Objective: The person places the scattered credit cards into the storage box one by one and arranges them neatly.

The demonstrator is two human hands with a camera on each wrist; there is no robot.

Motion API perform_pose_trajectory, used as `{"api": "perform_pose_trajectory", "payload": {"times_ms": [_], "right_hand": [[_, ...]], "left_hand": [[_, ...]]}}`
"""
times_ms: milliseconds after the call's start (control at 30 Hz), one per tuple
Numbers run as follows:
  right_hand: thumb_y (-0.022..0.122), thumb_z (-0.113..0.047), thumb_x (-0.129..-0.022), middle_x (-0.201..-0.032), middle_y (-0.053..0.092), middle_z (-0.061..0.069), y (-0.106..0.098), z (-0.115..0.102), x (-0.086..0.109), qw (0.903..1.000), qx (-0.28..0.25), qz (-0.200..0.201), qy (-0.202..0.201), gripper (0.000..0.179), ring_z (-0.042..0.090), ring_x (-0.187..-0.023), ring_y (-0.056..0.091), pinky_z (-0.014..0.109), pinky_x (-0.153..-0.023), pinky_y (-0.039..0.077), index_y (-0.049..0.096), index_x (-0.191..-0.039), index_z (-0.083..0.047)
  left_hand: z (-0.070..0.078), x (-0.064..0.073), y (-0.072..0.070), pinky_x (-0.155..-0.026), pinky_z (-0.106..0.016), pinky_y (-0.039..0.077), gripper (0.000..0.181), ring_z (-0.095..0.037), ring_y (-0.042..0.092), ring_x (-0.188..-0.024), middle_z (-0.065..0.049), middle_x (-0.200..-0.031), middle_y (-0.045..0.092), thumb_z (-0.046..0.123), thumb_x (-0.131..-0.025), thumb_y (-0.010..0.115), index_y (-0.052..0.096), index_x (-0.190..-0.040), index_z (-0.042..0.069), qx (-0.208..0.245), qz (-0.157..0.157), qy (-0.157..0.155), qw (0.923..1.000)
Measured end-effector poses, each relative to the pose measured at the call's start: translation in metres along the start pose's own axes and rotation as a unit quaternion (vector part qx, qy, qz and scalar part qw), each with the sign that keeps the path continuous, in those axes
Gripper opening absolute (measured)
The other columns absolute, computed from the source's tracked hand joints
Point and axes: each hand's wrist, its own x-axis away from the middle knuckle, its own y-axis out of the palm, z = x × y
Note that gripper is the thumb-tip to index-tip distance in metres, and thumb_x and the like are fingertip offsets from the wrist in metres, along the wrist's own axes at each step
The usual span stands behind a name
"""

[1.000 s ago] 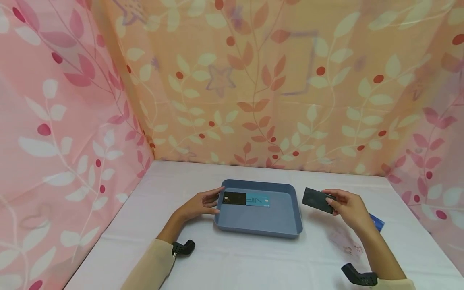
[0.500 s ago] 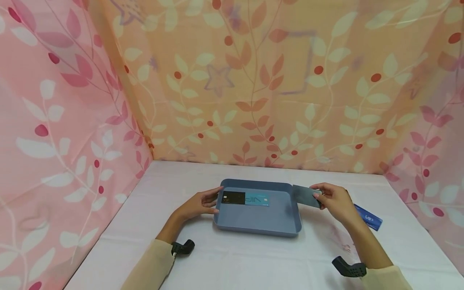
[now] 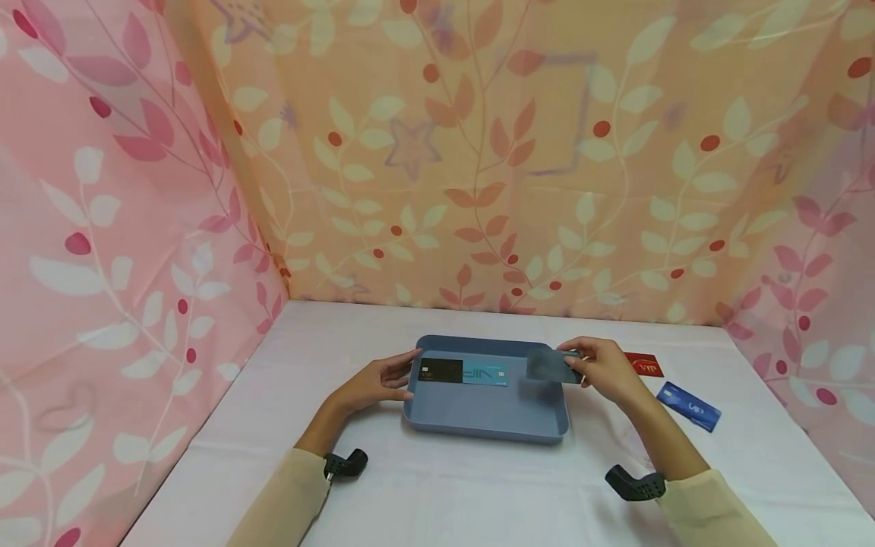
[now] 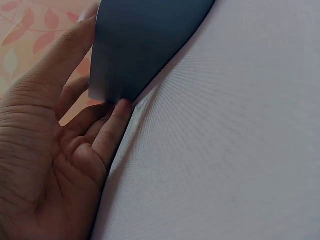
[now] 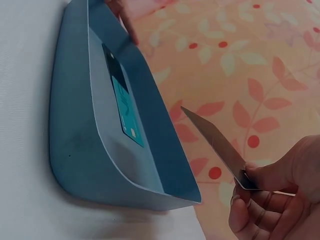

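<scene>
My left hand (image 3: 376, 386) holds the left end of a blue-grey tray (image 3: 478, 435), its thumb and fingers spread along the end wall. In the left wrist view, fingertips (image 4: 124, 107) touch the tray's lower edge. Inside the tray, a black card (image 3: 440, 371) and a light blue VIP card (image 3: 485, 374) lie end to end along the far side. My right hand (image 3: 604, 370) pinches a dark grey card (image 3: 547, 365) by its right end, above the tray's right end. The right wrist view shows this card (image 5: 215, 142) tilted and apart from the tray.
A red VIP card (image 3: 645, 365) and a blue VIP card (image 3: 689, 406) lie on the white tablecloth (image 3: 437, 494) right of the tray. Leaf-patterned cloth walls (image 3: 478, 152) stand behind and at both sides.
My right hand has carried the dark grey card leftward, from beside the tray to above its right end. The blue and red cards have come into view behind it. My left hand stays put.
</scene>
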Motion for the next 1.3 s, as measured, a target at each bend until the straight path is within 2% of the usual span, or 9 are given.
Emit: {"api": "perform_pose_trajectory", "payload": {"times_ms": [200, 333, 567, 900, 1133, 1300], "right_hand": [[0.063, -0.003, -0.099, -0.100, 0.067, 0.021, 0.008, -0.004, -0.009, 0.9998, 0.013, -0.015, -0.004, 0.026, 0.025, -0.071, 0.059, 0.029, -0.057, 0.058, 0.067, -0.123, 0.004], [0.062, -0.002, -0.098, -0.096, 0.066, 0.019, 0.016, -0.008, -0.016, 0.9996, 0.022, -0.018, -0.008, 0.024, 0.024, -0.068, 0.057, 0.033, -0.056, 0.058, 0.069, -0.121, 0.003], [0.059, 0.001, -0.099, -0.099, 0.063, 0.020, 0.030, -0.013, -0.026, 0.9995, 0.012, -0.028, -0.006, 0.024, 0.022, -0.067, 0.053, 0.035, -0.055, 0.058, 0.068, -0.120, 0.005], [0.059, 0.004, -0.096, -0.081, 0.064, 0.017, 0.054, -0.016, -0.038, 0.9992, 0.023, -0.029, -0.014, 0.021, 0.018, -0.059, 0.052, 0.033, -0.048, 0.057, 0.070, -0.113, 0.008], [0.061, 0.003, -0.096, -0.088, 0.068, 0.017, 0.068, -0.018, -0.043, 0.9992, 0.031, -0.027, -0.004, 0.018, 0.021, -0.065, 0.059, 0.029, -0.047, 0.056, 0.071, -0.110, 0.007], [0.060, 0.005, -0.095, -0.087, 0.066, 0.018, 0.074, -0.019, -0.044, 0.9993, 0.027, -0.026, 0.000, 0.018, 0.022, -0.065, 0.059, 0.028, -0.046, 0.055, 0.070, -0.109, 0.009]], "left_hand": [[0.001, 0.000, 0.000, -0.111, -0.032, 0.042, 0.087, -0.029, 0.034, -0.148, -0.006, -0.166, 0.028, 0.015, -0.088, 0.081, 0.032, -0.160, 0.014, -0.007, 0.001, 0.003, 1.0000], [0.000, 0.000, 0.001, -0.111, -0.033, 0.043, 0.087, -0.030, 0.033, -0.148, -0.007, -0.166, 0.028, 0.015, -0.088, 0.081, 0.032, -0.160, 0.014, -0.005, 0.002, 0.005, 1.0000], [0.000, 0.001, 0.001, -0.112, -0.032, 0.042, 0.087, -0.029, 0.031, -0.149, -0.006, -0.166, 0.026, 0.013, -0.089, 0.080, 0.032, -0.161, 0.017, 0.003, -0.005, 0.007, 1.0000], [0.002, 0.001, 0.000, -0.113, -0.037, 0.040, 0.086, -0.032, 0.029, -0.150, -0.009, -0.166, 0.025, 0.011, -0.089, 0.080, 0.031, -0.161, 0.013, 0.003, -0.004, 0.012, 0.9999], [0.002, 0.001, 0.000, -0.113, -0.036, 0.040, 0.087, -0.029, 0.029, -0.150, -0.007, -0.166, 0.026, 0.010, -0.089, 0.080, 0.031, -0.161, 0.014, 0.007, -0.002, 0.007, 1.0000], [0.000, 0.000, 0.000, -0.112, -0.033, 0.041, 0.087, -0.027, 0.030, -0.150, -0.005, -0.166, 0.026, 0.013, -0.089, 0.081, 0.031, -0.161, 0.014, 0.006, -0.003, 0.004, 1.0000]]}}
